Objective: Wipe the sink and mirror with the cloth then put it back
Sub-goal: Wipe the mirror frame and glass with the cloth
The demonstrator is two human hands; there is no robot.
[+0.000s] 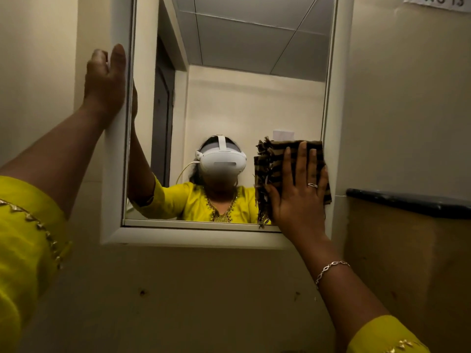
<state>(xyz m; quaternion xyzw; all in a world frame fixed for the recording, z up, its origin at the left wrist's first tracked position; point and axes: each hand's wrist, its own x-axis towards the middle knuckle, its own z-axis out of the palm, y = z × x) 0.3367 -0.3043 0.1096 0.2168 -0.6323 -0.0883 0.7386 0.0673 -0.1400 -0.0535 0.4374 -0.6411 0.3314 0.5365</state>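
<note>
Right hand (298,197) presses cloth (270,169) (folded) on mirror (229,98).

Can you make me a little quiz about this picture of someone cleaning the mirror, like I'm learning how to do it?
1. Which corner of the mirror is the cloth at? A top left, B lower right, C top right.
2. True or false: the right hand squeezes the cloth in a tight fist.
3. Fill the gap: the left hand rests against the mirror's white ____.

Key: 1 B. 2 False, it presses the cloth with flat, spread fingers. 3 frame.
</note>
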